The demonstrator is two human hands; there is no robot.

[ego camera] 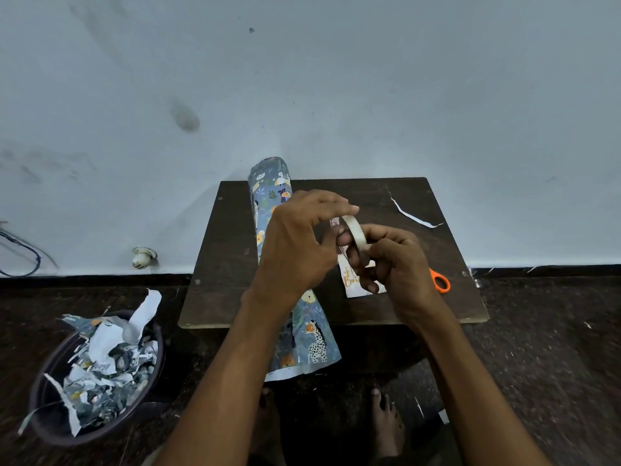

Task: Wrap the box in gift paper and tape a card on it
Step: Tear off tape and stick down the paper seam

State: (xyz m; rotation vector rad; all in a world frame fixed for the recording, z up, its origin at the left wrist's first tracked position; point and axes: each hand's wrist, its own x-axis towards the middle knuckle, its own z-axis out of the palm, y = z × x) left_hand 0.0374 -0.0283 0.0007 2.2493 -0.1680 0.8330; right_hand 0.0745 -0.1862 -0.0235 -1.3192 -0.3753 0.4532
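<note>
right hand point(400, 260) curls its fingers round the tape roll point(356, 235) above the card point(351, 280) on the dark table point(235, 250). left hand point(299, 243) pinches at the roll's rim, other fingers loosely spread. gift paper roll point(268, 196) lies just left.

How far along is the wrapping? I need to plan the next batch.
Early stage. Done: nothing on the box, which is not in view; the paper roll lies rolled on the table. In hand: both hands work the tape, right hand holding it, left hand at its edge. Left: wrapping, and taping the card.
</note>
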